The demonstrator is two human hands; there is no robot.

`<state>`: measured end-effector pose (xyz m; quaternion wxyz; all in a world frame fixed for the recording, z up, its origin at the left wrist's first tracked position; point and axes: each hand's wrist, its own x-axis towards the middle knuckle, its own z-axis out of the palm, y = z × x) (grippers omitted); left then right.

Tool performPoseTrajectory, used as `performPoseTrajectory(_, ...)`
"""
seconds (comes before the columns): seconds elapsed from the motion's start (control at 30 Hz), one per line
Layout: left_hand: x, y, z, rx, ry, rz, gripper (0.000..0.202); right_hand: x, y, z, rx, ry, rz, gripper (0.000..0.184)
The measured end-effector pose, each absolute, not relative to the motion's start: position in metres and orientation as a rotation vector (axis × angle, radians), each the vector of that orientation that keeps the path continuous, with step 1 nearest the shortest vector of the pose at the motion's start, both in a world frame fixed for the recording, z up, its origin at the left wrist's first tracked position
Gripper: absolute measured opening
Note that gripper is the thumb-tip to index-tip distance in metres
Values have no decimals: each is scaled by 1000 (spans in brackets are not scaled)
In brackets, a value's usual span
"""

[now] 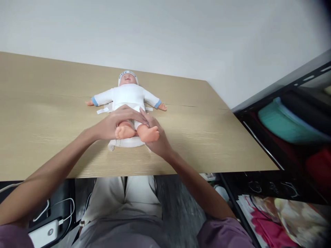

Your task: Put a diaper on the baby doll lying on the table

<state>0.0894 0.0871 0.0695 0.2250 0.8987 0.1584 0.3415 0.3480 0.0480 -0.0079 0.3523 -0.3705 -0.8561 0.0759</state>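
A baby doll (128, 93) in a white top and cap lies on its back on the wooden table (51, 113), arms spread and bare feet toward me. A white diaper (126, 142) lies under its hips, with its tabs sticking out at both sides of the waist. My left hand (113, 122) rests across the doll's lap, fingers stretched flat over the front of the diaper. My right hand (155, 136) lies beside and under the doll's left leg, fingers extended up to the waist and touching the left hand's fingertips.
The table's front edge runs just above my lap. A black shelf unit (297, 117) at the right holds folded teal and red cloth. A white power bank with cables (43, 232) lies at lower left. Magazines or printed fabric lie on the floor at lower right.
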Motion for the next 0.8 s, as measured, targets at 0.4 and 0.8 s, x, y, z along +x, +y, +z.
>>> performPoseTrajectory(0.4,-12,66,29,2980,813,314,71,415,61,-25,-696,-2630,13,43)
performPoseTrajectory(0.8,-4,50,27,3014,871,155,78,432,42,-2,-718,-2727,323,59)
